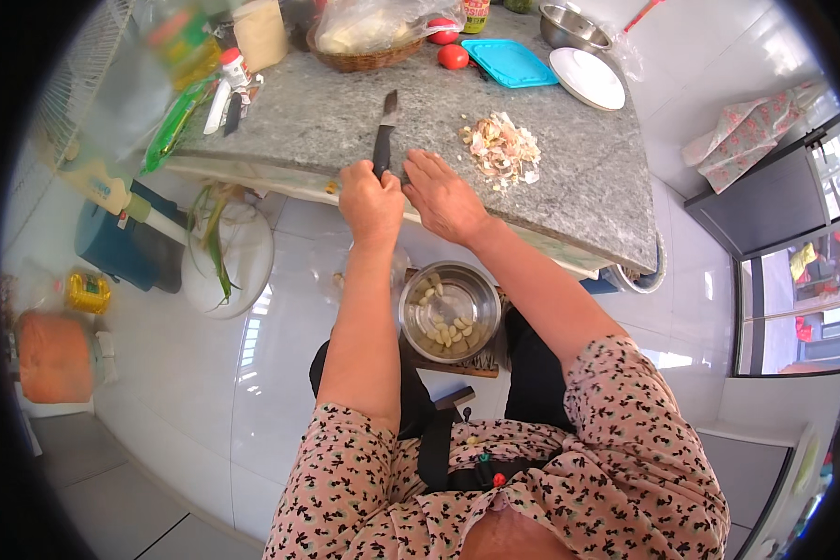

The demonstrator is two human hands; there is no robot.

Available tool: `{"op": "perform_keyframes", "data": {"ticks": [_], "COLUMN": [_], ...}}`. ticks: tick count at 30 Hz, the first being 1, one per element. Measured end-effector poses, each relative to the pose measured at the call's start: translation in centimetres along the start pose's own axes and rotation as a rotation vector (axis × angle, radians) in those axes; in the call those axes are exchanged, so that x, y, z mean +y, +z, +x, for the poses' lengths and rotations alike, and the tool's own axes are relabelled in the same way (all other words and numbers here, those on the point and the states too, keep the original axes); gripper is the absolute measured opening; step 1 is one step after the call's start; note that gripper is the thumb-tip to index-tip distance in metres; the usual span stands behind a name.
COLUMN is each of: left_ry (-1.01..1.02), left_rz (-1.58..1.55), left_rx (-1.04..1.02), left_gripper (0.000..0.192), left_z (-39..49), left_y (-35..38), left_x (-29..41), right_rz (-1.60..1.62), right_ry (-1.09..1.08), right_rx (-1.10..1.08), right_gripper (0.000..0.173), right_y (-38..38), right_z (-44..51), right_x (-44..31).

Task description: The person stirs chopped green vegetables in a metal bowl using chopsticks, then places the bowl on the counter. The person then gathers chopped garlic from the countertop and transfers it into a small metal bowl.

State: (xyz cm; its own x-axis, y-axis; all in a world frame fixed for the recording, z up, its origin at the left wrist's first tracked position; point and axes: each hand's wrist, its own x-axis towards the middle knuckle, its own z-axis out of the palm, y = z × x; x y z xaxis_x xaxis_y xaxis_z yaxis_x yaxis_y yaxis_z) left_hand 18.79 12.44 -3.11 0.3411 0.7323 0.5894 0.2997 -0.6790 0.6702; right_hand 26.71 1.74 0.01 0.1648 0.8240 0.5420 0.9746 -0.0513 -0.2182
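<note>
My left hand (372, 203) is closed around the black handle of a small kitchen knife (385, 133) at the near edge of the grey stone counter. The blade points away from me. My right hand (442, 196) lies flat on the counter edge just right of the knife, fingers stretched out, holding nothing that shows. To its right is a pile of garlic skins (502, 148). Below the counter, between my knees, a steel bowl (450, 268) holds several peeled garlic cloves (455, 330).
Behind stand a wicker basket (367, 61) with a plastic bag, tomatoes (453, 57), a turquoise tray (509, 63), a white lid (588, 78) and a metal basin (574, 31). A green packet (175, 126) lies at the left edge. Green onions (217, 259) rest on a round white surface below.
</note>
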Motion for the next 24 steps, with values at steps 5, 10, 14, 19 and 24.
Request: {"op": "perform_keyframes", "data": {"ticks": [5,10,14,19,24], "left_ry": [-0.076,-0.202,-0.172,-0.181,-0.077], "left_rz": [-0.083,-0.144,-0.125,-0.094,-0.068], "left_rx": [0.006,-0.101,-0.119,-0.152,-0.080], "left_gripper": [0.022,0.028,0.029,0.029,0.030], "left_z": [0.5,0.9,0.7,0.4,-0.1], "left_y": [-0.9,-1.9,-1.1,-0.8,0.3], "left_x": [-1.0,-1.2,-0.2,1.3,0.9], "right_rz": [-0.419,-0.513,-0.636,-0.610,-0.585], "right_ry": [0.069,0.223,0.273,0.367,0.430], "right_rx": [-0.082,-0.145,-0.212,-0.105,-0.086], "right_gripper": [0.035,0.028,0.026,0.024,0.023], "right_y": [2.5,0.1,-0.9,-2.6,-5.7], "right_z": [3.2,4.5,4.3,1.7,-2.0], "right_x": [3.8,7.5,9.1,11.8,14.6]}}
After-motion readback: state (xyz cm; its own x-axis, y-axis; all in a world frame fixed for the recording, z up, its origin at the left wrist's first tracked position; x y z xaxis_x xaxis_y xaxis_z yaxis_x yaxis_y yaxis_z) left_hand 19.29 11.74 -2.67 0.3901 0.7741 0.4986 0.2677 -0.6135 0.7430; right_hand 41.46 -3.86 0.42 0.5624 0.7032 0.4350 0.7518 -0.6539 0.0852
